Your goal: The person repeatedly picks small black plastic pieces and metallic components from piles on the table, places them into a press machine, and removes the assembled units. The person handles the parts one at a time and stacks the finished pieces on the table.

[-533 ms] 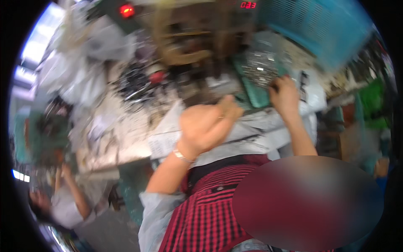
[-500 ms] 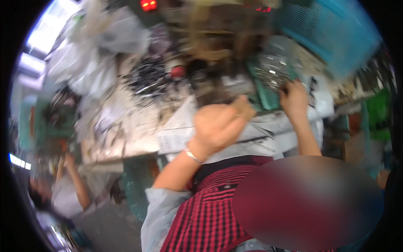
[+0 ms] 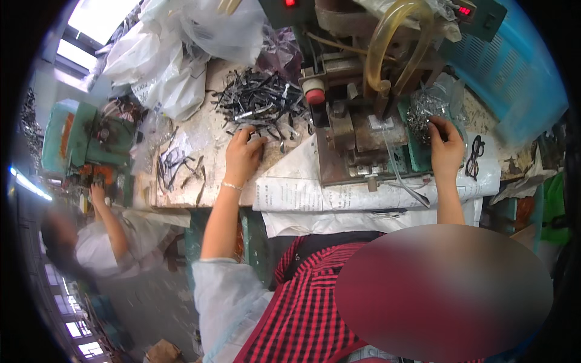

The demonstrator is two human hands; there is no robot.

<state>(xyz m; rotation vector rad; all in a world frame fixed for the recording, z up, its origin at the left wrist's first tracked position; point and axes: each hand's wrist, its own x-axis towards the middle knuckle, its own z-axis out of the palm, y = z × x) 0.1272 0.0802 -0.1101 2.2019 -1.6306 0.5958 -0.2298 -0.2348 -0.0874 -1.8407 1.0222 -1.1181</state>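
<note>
My left hand [image 3: 245,156] is at the near edge of a heap of dark eyeglass temples [image 3: 257,100], its fingers curled together. Whatever lies between those fingertips is hidden. On the right, my right hand [image 3: 446,142] pinches at a pile of small shiny metal parts [image 3: 423,115] on a green tray [image 3: 416,158]; anything in the pinch is too small to name. Between my hands stands a bench machine [image 3: 348,142] with a red button [image 3: 315,95] and a yellowish hose [image 3: 372,54]. A clear temple with a dark tip [image 3: 417,196] slants down from its fixture.
Black-framed glasses [image 3: 475,156] lie on white printed paper [image 3: 290,190] at the right. Plastic bags [image 3: 175,78] stand far left, a blue crate [image 3: 508,78] far right. Some loose temples [image 3: 196,175] lie left of my hand. Another person [image 3: 100,242] works at a green machine [image 3: 82,136].
My left hand has moved left from in front of the machine to the temple heap. My right hand stays at the metal parts. The view has shifted and sharpened.
</note>
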